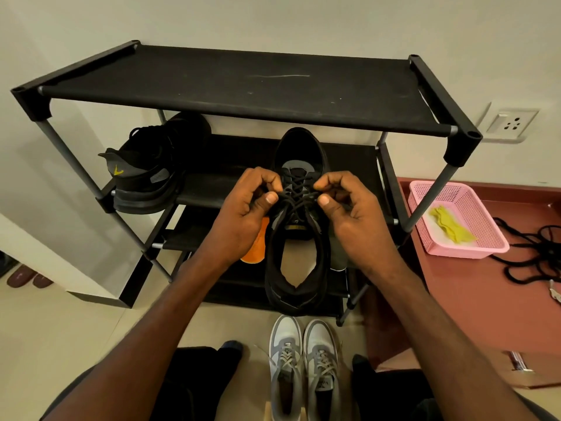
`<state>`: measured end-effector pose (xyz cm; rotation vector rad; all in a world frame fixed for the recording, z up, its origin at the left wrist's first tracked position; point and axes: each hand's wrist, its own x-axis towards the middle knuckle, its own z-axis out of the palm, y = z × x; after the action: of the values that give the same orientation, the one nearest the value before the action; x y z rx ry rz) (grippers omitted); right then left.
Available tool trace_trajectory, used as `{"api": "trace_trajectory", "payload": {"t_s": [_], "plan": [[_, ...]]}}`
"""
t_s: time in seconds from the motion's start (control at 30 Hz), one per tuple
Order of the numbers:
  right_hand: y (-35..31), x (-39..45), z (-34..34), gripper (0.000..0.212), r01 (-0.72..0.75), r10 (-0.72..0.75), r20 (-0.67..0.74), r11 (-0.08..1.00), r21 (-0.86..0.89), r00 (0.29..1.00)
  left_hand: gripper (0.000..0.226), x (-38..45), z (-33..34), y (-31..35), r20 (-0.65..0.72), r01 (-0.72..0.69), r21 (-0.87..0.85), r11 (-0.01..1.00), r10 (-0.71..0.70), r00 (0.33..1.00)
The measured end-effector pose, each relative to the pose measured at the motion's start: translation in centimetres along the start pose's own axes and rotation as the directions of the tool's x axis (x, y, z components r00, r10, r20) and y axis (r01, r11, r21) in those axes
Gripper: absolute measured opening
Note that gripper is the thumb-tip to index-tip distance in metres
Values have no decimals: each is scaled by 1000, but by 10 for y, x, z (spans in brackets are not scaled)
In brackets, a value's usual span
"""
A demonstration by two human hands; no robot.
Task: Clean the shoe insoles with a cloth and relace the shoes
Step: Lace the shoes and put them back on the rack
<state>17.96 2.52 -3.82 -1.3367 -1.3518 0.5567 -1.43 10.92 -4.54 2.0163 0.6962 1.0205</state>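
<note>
Both hands are pinching the black lace (299, 198) on a black sneaker (299, 226): left hand (243, 214) one side, right hand (349, 214) the other, over the shoe rack (243, 86).

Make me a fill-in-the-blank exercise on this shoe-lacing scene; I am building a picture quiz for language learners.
1. Both hands, the left hand and the right hand, pinch the black shoe's ____.
2. The yellow cloth lies inside a ____ plastic basket.
3. The pair of grey and white sneakers stands on the ____.
4. The other black shoe rests on the black ____.

Missing words: laces; pink; floor; rack
</note>
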Motion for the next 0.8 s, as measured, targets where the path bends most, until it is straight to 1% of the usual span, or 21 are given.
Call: {"api": "trace_trajectory", "payload": {"t_s": [0.07, 0.13, 0.3, 0.33, 0.4, 0.5, 0.57, 0.63, 0.7, 0.73, 0.8], "plan": [[0, 0, -3, 26, 18, -17, 21, 999, -27, 1000, 22, -1, -3, 0, 19, -10, 12, 1000, 10, 1000], [1, -1, -3, 24, 39, -37, 25, 997, -63, 999, 26, -2, -4, 0, 22, -4, 32, 999, 3, 1000], [-1, -1, 2, 19, 38, -41, -26, 992, -119, 999, 17, -3, 0, 3, -14, -17, 77, 997, 18, 1000], [-1, -1, 3, 18, 23, -28, -39, 994, -111, 999, 15, -2, 1, 4, -18, -4, 76, 997, 5, 1000], [-2, -1, 6, 14, -34, 30, -72, 999, -42, 997, 12, -2, 3, 5, -27, 19, 72, 997, -17, 999], [-3, -2, 8, 15, -80, 84, -111, 996, 42, 990, 11, -1, 5, 4, -46, 30, 62, 998, -27, 999], [-3, -1, 6, 15, -90, 97, -110, 994, 63, 989, 15, -1, 5, 5, -60, 45, 34, 998, -43, 997], [-5, -2, 3, 22, -99, 107, -82, 990, 99, 991, 18, -2, 4, 7, -80, 58, -47, 997, -62, 995], [-8, -2, -3, 29, -94, 103, -51, 984, 152, 993, 19, -5, 2, 8, -117, 62, -128, 990, -77, 990], [-9, -3, -6, 29, -73, 80, -37, 984, 164, 996, 17, -7, 2, 8, -128, 57, -145, 988, -76, 989], [-9, -4, -9, 22, -29, 32, -13, 990, 137, 999, 14, -10, 2, 8, -115, 47, -127, 991, -62, 991]]}}
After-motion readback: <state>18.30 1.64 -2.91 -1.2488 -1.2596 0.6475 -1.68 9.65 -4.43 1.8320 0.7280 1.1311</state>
